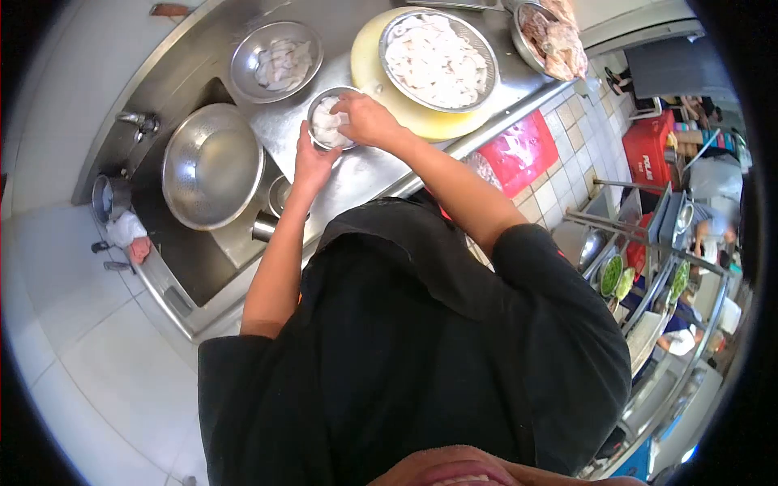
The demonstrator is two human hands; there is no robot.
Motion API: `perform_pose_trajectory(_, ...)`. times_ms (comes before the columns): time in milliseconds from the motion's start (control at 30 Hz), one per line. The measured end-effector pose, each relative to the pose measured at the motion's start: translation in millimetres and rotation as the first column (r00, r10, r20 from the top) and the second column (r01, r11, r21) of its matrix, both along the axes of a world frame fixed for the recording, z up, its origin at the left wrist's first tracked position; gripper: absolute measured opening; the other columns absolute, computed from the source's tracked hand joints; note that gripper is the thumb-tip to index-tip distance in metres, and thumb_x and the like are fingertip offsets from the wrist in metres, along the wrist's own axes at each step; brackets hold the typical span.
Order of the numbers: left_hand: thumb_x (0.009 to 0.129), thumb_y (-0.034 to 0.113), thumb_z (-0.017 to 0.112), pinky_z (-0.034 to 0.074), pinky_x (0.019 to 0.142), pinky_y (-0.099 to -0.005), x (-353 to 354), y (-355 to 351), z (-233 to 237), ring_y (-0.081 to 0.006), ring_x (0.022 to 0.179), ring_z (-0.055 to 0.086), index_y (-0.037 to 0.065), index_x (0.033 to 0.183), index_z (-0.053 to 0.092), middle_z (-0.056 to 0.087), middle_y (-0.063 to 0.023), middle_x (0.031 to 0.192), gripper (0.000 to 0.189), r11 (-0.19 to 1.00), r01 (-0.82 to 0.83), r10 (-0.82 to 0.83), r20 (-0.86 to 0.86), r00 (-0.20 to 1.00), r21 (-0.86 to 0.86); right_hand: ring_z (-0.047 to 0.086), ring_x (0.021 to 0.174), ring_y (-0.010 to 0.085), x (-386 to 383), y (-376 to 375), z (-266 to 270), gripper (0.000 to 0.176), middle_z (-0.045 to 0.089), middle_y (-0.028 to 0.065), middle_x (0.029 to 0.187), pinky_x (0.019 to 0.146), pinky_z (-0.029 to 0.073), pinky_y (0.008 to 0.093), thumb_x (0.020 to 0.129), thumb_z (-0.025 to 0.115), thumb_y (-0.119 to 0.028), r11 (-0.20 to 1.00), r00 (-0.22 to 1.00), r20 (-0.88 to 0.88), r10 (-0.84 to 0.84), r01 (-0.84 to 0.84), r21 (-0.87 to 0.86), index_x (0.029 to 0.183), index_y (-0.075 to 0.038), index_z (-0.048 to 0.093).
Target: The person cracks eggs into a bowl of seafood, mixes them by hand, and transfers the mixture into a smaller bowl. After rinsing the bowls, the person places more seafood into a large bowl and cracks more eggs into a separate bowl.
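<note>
I've got 2 hands on 1 small steel bowl [331,123]. Left hand [312,159] clasps its rim. Right hand [369,118] curls over the white pieces [327,128], grip unclear. Beyond the fingertips, 2 fuller bowls [275,61]; 1 empty colander [212,166] left.

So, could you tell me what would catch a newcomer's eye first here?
Mid-counter, the left hand grips a small bowl of white pieces while the right hand reaches in. Beyond it sits a big bowl of white strips; an empty basin fills the sink.
</note>
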State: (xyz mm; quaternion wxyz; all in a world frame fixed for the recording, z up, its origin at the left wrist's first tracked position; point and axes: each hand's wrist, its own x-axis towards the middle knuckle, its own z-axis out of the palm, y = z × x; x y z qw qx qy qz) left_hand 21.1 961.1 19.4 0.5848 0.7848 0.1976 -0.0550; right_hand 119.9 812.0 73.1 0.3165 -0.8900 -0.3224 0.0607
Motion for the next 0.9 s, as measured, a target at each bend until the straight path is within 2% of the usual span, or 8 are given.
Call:
perform_pose_trajectory(100, 0.076, 0.013, 0.075, 0.052, 0.079, -0.0328, -1, 4, 4, -0.0217, 0.081, 0.066, -0.003, 0.144, 0.027, 0.043, -0.0239, 0.134, 0.084, 0.999, -0.01, 0.009, 0.016, 1.0, 0.051, 0.063, 0.095, 0.0347, 12, -30, 39, 0.023, 0.064, 0.0183, 0.104, 0.087, 0.05, 0.0397, 0.074, 0.063, -0.01, 0.97, 0.968, -0.166, -0.187, 0.209, 0.126, 0.096, -0.005, 0.07)
perform_pose_trajectory(233, 0.08, 0.012, 0.068, 0.05, 0.084, -0.0355, 0, 6, 37, -0.0249, 0.091, 0.064, -0.002, 0.135, 0.044, 0.053, -0.0209, 0.124, 0.061, 0.961, -0.086, 0.074, 0.056, 0.996, 0.261, 0.066, 0.085, 0.0305, 51, -108, 40, 0.018, 0.067, 0.017, 0.096, 0.079, 0.052, 0.0379, 0.075, 0.064, -0.01, 0.868, 0.879, -0.012, -0.476, 0.472, 0.157, 0.09, -0.006, 0.072)
perform_pose_trajectory(433, 0.079, 0.018, 0.065, 0.044, 0.091, -0.0431, 75, -44, 63, -0.0341, 0.101, 0.058, 0.006, 0.112, 0.064, 0.063, -0.0161, 0.105, 0.035, 0.88, 0.101, -0.269, 0.314, 0.91, 0.464, 0.068, 0.078, 0.0252, 70, -174, 37, 0.02, 0.07, 0.0149, 0.087, 0.075, 0.053, 0.034, 0.074, 0.067, -0.012, 0.851, 0.849, -0.089, -0.521, 0.525, 0.017, 0.092, -0.004, 0.072)
perform_pose_trajectory(567, 0.078, 0.013, 0.059, 0.043, 0.083, -0.0464, 120, -82, 46, -0.0314, 0.096, 0.061, 0.007, 0.095, 0.067, 0.062, -0.0147, 0.096, 0.02, 0.632, 0.294, -0.475, 0.059, 0.878, 0.717, 0.068, 0.079, 0.0236, 76, -189, 25, 0.022, 0.071, 0.0139, 0.087, 0.075, 0.053, 0.0328, 0.075, 0.068, -0.014, 0.824, 0.818, -0.162, -0.551, 0.564, 0.045, 0.094, -0.004, 0.072)
perform_pose_trajectory(667, 0.077, 0.011, 0.058, 0.043, 0.085, -0.0457, 138, -83, 20, -0.0306, 0.094, 0.062, 0.006, 0.093, 0.068, 0.062, -0.0143, 0.095, 0.019, 0.652, 0.244, -0.412, 0.066, 0.909, 0.718, 0.067, 0.078, 0.0226, 79, -195, 32, 0.023, 0.071, 0.0131, 0.087, 0.075, 0.052, 0.0322, 0.076, 0.069, -0.016, 0.822, 0.816, -0.191, -0.546, 0.566, 0.07, 0.094, -0.003, 0.072)
perform_pose_trajectory(700, 0.077, 0.011, 0.056, 0.048, 0.08, -0.0499, 137, -83, 22, -0.0401, 0.085, 0.063, 0.003, 0.086, 0.069, 0.064, -0.0231, 0.091, 0.018, 0.674, 0.178, -0.396, 0.148, 0.906, 0.717, 0.067, 0.078, 0.0224, 81, -198, 33, 0.023, 0.071, 0.0128, 0.087, 0.075, 0.052, 0.0321, 0.075, 0.07, -0.016, 0.823, 0.817, -0.214, -0.535, 0.562, 0.088, 0.094, -0.003, 0.072)
perform_pose_trajectory(767, 0.076, 0.011, 0.056, 0.049, 0.078, -0.0496, 146, -82, 23, -0.0413, 0.085, 0.063, 0.001, 0.085, 0.068, 0.065, -0.025, 0.089, 0.018, 0.717, 0.196, -0.362, 0.117, 0.925, 0.669, 0.067, 0.078, 0.0212, 86, -204, 29, 0.023, 0.071, 0.0116, 0.086, 0.075, 0.052, 0.0316, 0.075, 0.07, -0.017, 0.795, 0.779, -0.345, -0.524, 0.592, 0.131, 0.093, -0.003, 0.072)
perform_pose_trajectory(900, 0.078, 0.013, 0.056, 0.05, 0.076, -0.049, 164, -80, 34, -0.0428, 0.086, 0.064, -0.002, 0.084, 0.066, 0.065, -0.028, 0.088, 0.019, 0.769, 0.186, -0.273, 0.051, 0.961, 0.611, 0.067, 0.08, 0.0232, 109, -197, 30, 0.022, 0.071, 0.0124, 0.088, 0.076, 0.052, 0.0327, 0.076, 0.068, -0.015, 0.822, 0.825, -0.259, -0.502, 0.548, 0.155, 0.094, -0.003, 0.071)
